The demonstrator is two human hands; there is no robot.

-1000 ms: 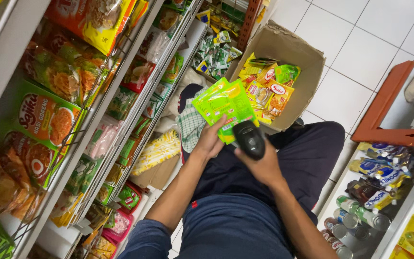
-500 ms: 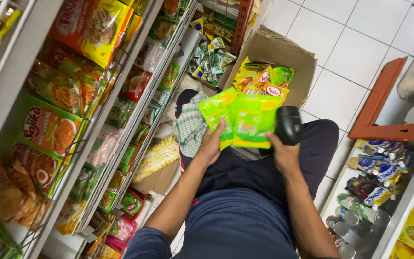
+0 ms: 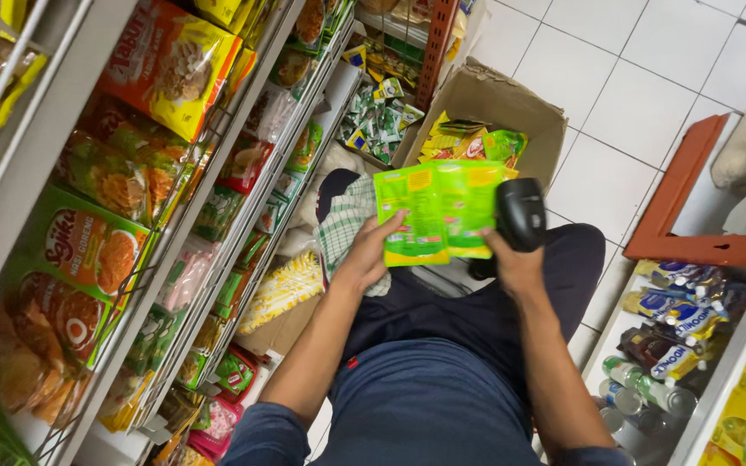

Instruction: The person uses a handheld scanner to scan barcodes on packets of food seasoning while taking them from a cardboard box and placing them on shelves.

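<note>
Green packets [image 3: 439, 211] now fanned flat, pinched by left hand [image 3: 371, 255]; right hand [image 3: 511, 259] gripping scanner [image 3: 521, 213] swung beside them.

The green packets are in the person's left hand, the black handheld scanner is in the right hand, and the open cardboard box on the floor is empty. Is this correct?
One detail is wrong: the open cardboard box is not empty. The head view shows yellow and green packets inside it. The rest holds: the left hand holds the flat green packets, and the right hand holds the black handheld scanner.
</note>
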